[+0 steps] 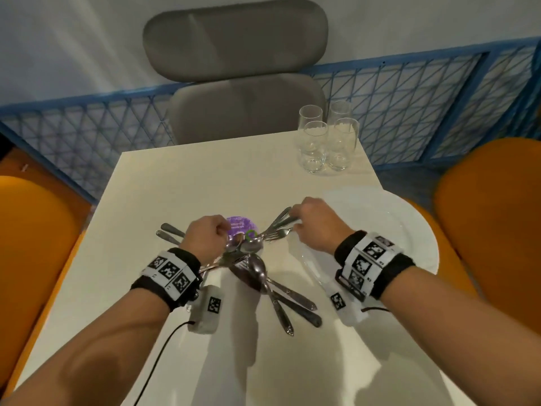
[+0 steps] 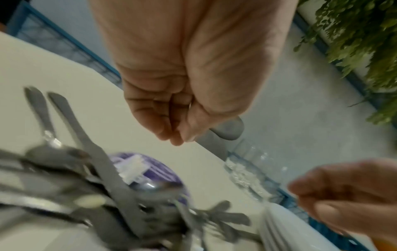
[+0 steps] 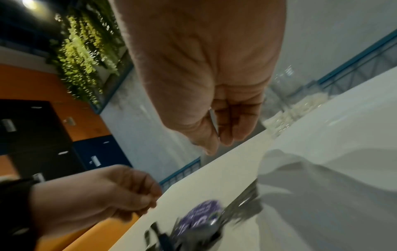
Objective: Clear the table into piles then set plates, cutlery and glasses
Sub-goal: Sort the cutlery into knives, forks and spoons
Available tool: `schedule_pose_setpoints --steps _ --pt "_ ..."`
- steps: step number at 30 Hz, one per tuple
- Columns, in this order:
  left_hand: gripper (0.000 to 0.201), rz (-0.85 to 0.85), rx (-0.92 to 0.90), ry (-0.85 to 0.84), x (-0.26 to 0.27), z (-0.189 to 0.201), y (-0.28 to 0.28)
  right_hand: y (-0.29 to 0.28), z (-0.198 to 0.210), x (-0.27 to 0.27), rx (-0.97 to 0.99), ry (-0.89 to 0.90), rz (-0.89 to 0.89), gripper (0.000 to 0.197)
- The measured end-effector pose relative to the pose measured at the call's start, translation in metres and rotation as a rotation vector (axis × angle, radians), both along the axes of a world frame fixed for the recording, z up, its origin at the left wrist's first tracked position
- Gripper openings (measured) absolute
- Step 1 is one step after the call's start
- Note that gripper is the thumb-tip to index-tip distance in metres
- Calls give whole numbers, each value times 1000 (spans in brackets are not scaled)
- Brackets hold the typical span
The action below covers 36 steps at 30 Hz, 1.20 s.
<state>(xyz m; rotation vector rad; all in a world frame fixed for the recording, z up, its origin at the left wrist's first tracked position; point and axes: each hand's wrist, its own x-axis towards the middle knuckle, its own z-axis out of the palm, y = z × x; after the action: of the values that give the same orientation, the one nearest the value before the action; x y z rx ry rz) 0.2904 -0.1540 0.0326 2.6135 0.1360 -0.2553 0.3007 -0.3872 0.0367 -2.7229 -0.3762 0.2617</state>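
The cutlery point(image 1: 251, 259) heaped mid-table is stiff, slick steel, best pinched by the handles; the left hand point(image 1: 205, 235) is curled above it, contents unclear, while the right hand point(image 1: 313, 221) grips forks point(image 1: 278, 227).

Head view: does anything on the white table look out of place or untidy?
Yes. A round purple foil lid lies among the heap of steel cutlery, which is crossed at all angles rather than sorted. The four clear glasses stand upright and grouped, and the white plates look stacked.
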Motion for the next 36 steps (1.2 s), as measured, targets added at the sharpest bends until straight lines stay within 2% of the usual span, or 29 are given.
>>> schedule_pose_setpoints --steps 3,9,13,16,19,22,28,32,36 --pt "32 20 153 19 16 -13 43 39 -4 -24 23 84 50 22" --pt "44 -122 396 128 35 -55 97 72 -22 -60 -245 298 118 11" --pt "43 -188 426 147 41 -66 106 79 -33 -70 -327 346 43 18" --pt "40 -188 424 89 47 -73 111 84 -40 -75 -326 335 -18 21" --pt "32 -224 458 41 50 -75 116 88 -45 -76 -319 332 -61 15" --pt "24 -274 511 45 53 -75 120 92 -47 -79 -319 339 -96 18" --pt "21 -380 571 16 54 -77 131 107 -55 -89 -301 280 -87 25" --pt "29 -425 531 -25 55 -76 139 115 -59 -90 -284 284 -73 33" --pt "36 -437 418 -14 53 -76 148 115 -55 -84 -287 306 -87 25"
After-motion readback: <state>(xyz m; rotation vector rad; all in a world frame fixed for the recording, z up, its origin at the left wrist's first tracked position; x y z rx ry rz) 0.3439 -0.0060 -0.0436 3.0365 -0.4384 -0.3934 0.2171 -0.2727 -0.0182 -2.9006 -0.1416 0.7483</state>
